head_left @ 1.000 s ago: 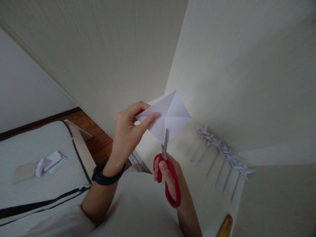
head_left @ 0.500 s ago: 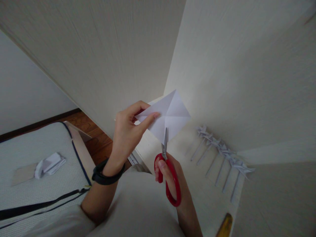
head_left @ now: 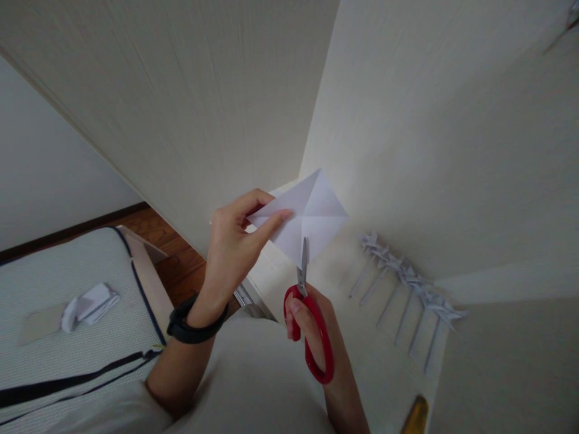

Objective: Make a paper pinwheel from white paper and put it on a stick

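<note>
A white square of paper (head_left: pixel 323 208) with crossing diagonal creases is pinched at its left corner between the thumb and fingers of my left hand (head_left: pixel 246 235). A dark band circles that wrist. My right hand (head_left: pixel 312 319) grips red-handled scissors (head_left: pixel 323 355), thumb and fingers through the loops. The blades point up at the paper's near corner and lie along the crease there, the upper blade in front of the sheet. Whether the paper is cut there I cannot tell.
Several white paper pinwheels (head_left: pixel 402 271) on thin sticks lie in a row on the white surface at right. A yellow-brown object (head_left: pixel 415 416) shows at the bottom edge. To the left, a mattress (head_left: pixel 31 289) carries folded white papers (head_left: pixel 97 301). Walls rise ahead and right.
The paper, scissors and both hands sit slightly lower in the picture, along with much of the scene. The grips look the same, and the scissor blades remain at the paper's near corner.
</note>
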### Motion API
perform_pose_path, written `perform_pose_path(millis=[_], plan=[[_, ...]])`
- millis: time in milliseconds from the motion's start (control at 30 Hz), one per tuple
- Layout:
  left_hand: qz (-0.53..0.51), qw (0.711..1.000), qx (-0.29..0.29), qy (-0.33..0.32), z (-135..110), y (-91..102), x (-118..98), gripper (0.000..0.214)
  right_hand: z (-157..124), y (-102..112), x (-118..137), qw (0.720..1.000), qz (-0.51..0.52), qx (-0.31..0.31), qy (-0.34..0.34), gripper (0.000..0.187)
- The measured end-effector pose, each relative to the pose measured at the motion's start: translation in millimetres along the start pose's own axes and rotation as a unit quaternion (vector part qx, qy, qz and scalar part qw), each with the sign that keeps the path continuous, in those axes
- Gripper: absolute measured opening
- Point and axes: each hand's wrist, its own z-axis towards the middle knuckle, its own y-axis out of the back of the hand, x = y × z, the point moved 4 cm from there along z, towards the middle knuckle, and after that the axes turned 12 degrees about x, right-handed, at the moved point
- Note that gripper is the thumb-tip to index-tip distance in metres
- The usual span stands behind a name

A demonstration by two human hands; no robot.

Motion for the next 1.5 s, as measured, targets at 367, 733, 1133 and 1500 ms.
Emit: perform_pose_path(millis=[367, 733, 1133, 1500], plan=[[-0.008, 1.000, 0.003, -0.001, -0.1, -0.3, 1.0, 0.014, -1.1, 1.2, -3.3, 1.000, -0.013, -0.004, -0.003, 0.027], [0.004, 1.000, -0.009, 0.002, -0.8, 0.5, 1.3, 0.016, -1.2, 1.8, -1.9, 1.000, -0.001, -0.012, -0.009, 0.027], [-0.006, 1.000, -0.010, -0.006, -0.8, -0.3, 1.2, 0.017, -1.7, 2.7, -0.8, 1.000, 0.005, -0.021, -0.013, 0.026], [0.001, 1.000, -0.012, -0.015, -0.6, 0.4, 0.3, 0.015, -0.8, 4.9, -2.1, 0.999, -0.021, -0.036, -0.022, 0.028]])
